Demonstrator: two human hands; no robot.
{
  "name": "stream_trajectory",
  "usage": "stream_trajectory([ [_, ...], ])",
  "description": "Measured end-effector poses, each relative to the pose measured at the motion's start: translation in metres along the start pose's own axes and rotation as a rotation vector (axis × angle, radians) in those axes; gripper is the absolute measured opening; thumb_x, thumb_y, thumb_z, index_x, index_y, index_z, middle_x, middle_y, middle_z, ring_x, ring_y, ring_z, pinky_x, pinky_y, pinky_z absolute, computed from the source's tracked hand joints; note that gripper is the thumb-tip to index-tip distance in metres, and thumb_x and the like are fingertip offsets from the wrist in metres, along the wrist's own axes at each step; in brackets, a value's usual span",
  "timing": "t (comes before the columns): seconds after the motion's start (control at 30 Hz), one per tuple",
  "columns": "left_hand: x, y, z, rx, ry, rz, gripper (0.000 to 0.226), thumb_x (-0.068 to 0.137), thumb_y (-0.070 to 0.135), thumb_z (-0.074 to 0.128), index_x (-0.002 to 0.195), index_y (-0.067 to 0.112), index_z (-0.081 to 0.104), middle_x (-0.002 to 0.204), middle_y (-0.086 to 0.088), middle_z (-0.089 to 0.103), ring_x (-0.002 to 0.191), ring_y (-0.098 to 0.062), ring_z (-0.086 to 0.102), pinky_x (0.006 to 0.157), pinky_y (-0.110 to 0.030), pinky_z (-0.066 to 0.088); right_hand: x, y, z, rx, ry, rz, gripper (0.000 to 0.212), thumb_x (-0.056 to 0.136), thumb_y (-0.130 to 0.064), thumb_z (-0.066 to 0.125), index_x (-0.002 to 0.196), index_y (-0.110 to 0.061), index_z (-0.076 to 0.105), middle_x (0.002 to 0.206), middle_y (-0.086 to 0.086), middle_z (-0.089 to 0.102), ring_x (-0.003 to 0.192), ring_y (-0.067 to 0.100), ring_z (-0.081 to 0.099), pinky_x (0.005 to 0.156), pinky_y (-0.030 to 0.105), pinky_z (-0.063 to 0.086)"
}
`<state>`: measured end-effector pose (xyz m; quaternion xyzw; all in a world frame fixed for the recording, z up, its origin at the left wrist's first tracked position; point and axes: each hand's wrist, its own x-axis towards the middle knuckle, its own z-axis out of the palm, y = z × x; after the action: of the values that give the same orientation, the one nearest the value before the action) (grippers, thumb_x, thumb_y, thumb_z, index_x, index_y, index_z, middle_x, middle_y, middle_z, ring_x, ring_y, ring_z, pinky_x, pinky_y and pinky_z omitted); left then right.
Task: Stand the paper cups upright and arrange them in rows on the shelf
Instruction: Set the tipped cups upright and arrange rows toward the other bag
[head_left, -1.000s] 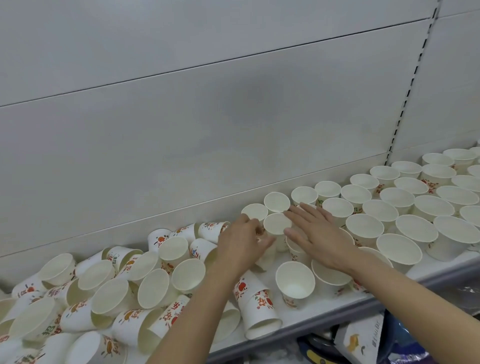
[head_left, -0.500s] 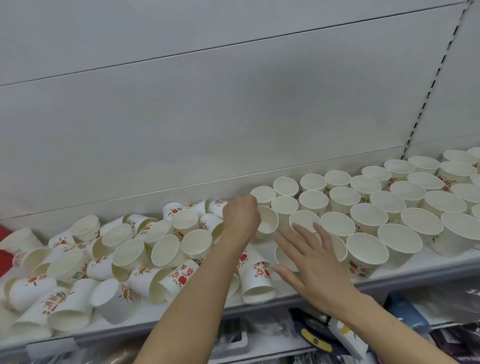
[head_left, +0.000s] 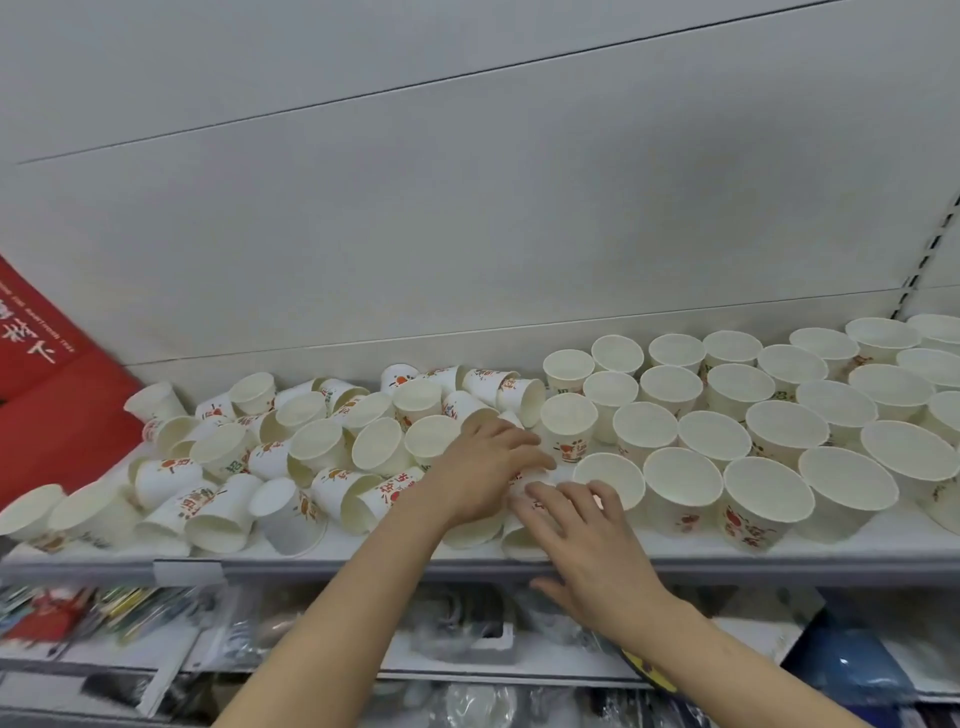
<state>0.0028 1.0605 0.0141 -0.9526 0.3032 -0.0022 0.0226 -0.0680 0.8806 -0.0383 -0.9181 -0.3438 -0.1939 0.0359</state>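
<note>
Reaching into the gap where the tidy rows meet the jumble, both hands converge on one fallen paper cup lying near the front edge of the shelf. The left hand has its fingers curled over that cup; the right hand lies beside it with fingers straight and spread, tips touching the cup's side. To the right, upright cups stand in rows; to the left, the tipped cups lie heaped. The cup should probably be lifted clear before it is turned mouth-up, so it does not knock the nearest upright cup, then set down just left of that one. A light grip seems wise, since thin paper walls dent easily.
</note>
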Motion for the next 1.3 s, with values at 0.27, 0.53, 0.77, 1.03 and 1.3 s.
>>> stream_trajectory([
  [0.27,0.02,-0.007,0.003,-0.021,-0.042,0.07,0.052,0.08,0.034,0.065,0.128,0.043,0.046,0.131,0.012,0.053,0.118,-0.018,0.045,0.098,-0.04,0.037,0.006,-0.001,0.004,-0.043,0.083,0.1,0.084,0.056,-0.05,0.079,0.129,-0.02,0.049,0.133,0.01,0.048,0.108,0.032,0.054,0.094,0.045,0.03],
  [0.53,0.005,-0.035,0.008,-0.555,0.168,0.005,0.058,0.066,0.045,0.081,0.115,0.041,0.052,0.11,0.019,0.062,0.098,-0.002,0.055,0.085,-0.035,0.05,0.028,0.001,-0.002,0.136,0.465,0.132,0.053,0.083,-0.026,0.065,0.131,-0.016,0.044,0.136,0.01,0.038,0.117,0.028,0.045,0.098,0.04,0.036],
  [0.77,0.004,-0.024,0.015,-0.669,0.205,-0.103,0.073,0.061,0.051,0.077,0.124,0.033,0.043,0.109,0.014,0.061,0.103,-0.01,0.054,0.092,-0.033,0.042,0.023,-0.01,-0.047,0.409,0.717,0.376,0.045,0.085,-0.04,0.065,0.115,-0.01,0.05,0.115,0.006,0.055,0.108,0.017,0.051,0.094,0.025,0.042],
  [1.03,0.009,-0.02,0.015,-0.208,0.164,-0.093,0.083,0.069,0.064,0.059,0.143,0.035,0.036,0.139,0.009,0.04,0.128,-0.018,0.035,0.102,-0.034,0.017,0.021,-0.013,-0.019,0.129,0.408,0.298,0.051,0.085,-0.056,0.061,0.12,-0.018,0.065,0.115,0.002,0.063,0.096,0.024,0.058,0.081,0.034,0.048],
  [1.3,-0.014,-0.081,-0.011,-0.454,0.293,-0.283,0.048,0.084,0.038,0.066,0.13,0.036,0.054,0.134,0.01,0.054,0.123,-0.016,0.047,0.106,-0.041,0.031,0.038,0.002,0.019,-0.077,0.203,0.207,0.059,0.087,-0.061,0.049,0.12,-0.014,0.065,0.125,0.004,0.063,0.112,0.026,0.058,0.1,0.039,0.036],
])
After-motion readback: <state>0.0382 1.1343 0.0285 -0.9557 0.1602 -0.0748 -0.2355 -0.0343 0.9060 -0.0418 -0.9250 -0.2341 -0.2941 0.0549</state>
